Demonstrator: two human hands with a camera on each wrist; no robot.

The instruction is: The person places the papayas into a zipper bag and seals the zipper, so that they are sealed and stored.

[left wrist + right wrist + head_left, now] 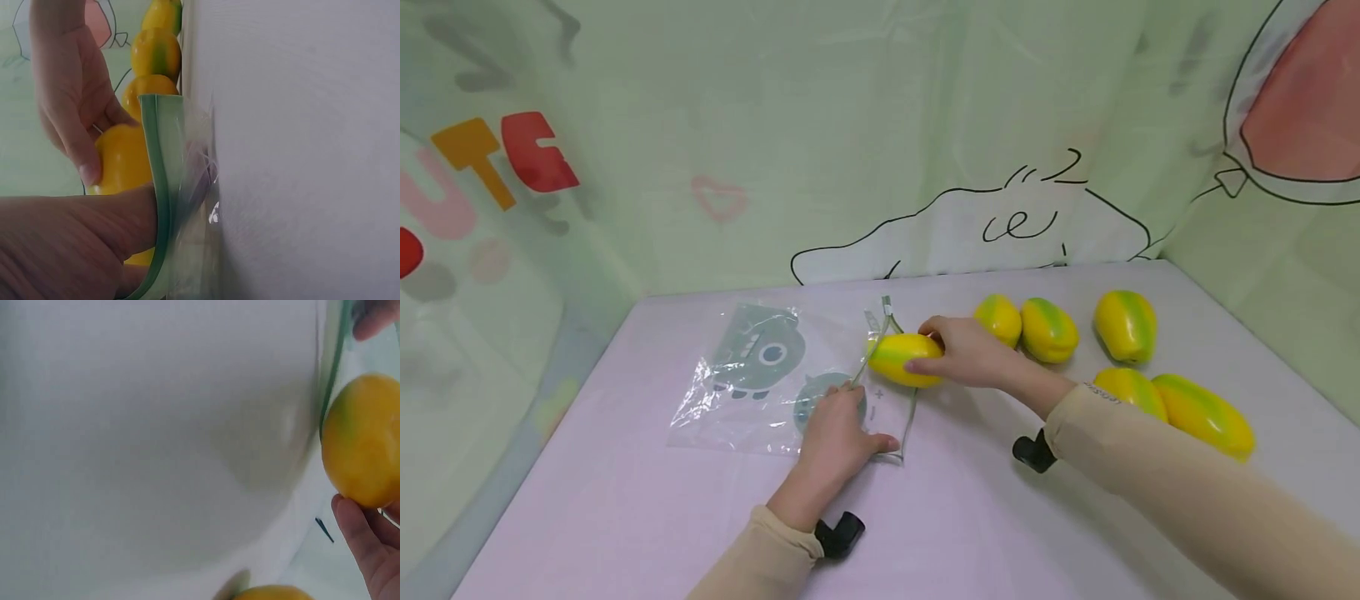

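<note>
In the head view my right hand (966, 350) grips a yellow papaya (901, 358) with a green stripe, thumb on the near side, fingers on the far side. The papaya's front end is at the mouth of a clear zip bag (700, 421) that lies flat with green dinosaur prints. My left hand (835, 437) is at that mouth, its thumb and fingers spread apart. In the left wrist view its thumb (140, 215) reaches past the green zip strip (160, 181), which bows open. The right wrist view shows the right fingers (356, 528) against the papaya's lower end.
Several more papayas lie to the right: a pair (1049, 331) behind the right hand, one (1126, 327) farther right, and two (1206, 415) beside the right forearm, partly hidden by the sleeve. A printed cloth (760, 125) rises behind the pale table (955, 517).
</note>
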